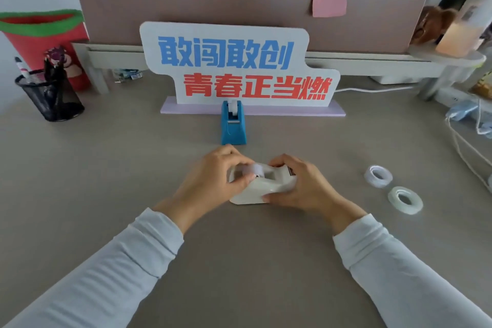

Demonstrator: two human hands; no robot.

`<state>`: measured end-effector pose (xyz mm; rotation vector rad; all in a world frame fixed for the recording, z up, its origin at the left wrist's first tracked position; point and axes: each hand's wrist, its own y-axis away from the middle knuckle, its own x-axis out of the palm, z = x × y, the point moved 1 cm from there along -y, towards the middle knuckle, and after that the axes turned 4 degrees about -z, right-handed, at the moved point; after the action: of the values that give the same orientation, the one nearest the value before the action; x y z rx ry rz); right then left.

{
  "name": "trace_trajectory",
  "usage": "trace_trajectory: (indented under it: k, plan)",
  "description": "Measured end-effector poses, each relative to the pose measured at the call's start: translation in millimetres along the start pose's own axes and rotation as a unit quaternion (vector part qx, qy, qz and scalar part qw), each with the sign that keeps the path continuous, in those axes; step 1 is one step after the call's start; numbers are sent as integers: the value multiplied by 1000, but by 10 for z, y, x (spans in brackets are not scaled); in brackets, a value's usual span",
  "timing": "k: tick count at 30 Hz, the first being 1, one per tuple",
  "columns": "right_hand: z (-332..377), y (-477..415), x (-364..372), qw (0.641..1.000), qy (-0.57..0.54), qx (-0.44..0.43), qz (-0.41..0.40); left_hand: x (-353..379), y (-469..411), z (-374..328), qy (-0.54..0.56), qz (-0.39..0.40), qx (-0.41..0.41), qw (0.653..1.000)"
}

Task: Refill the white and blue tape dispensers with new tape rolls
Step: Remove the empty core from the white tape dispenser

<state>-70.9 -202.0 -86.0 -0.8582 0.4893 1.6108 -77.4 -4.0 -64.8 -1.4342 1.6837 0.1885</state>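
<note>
The white tape dispenser (262,190) lies on the desk at the centre. My left hand (213,177) pinches a small whitish tape roll (255,170) sitting at the dispenser's left end. My right hand (298,185) grips the dispenser's right end and near side. Behind them the blue tape dispenser (233,125) stands upright with a white roll in it, apart from both hands. Two loose clear tape rolls lie flat to the right: one farther back (378,176), one nearer (405,200).
A white sign with blue and red characters (234,69) stands behind the blue dispenser. A black mesh pen holder (50,96) is at the far left. White cables (468,152) and a power strip run along the right edge. A pink partition rises at the back.
</note>
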Motion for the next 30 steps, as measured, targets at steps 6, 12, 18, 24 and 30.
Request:
trace_trajectory:
  k: [6,12,18,24,30]
  plan:
    - [96,159,16,1000,18,-22,3,-82,99,-54,-18,10,11,1000]
    - [48,123,2,998,31,-42,18,-49,73,-65,99,-51,-13,994]
    - [44,123,-12,995,54,-79,22,-17,-136,6,139,-90,29,986]
    - [78,242,-27,999,10,-42,13,-16,34,-88,210,-126,-41,969]
    - [302,429,-163,976,-105,-122,-144,31,223,-414,205,-116,12,972]
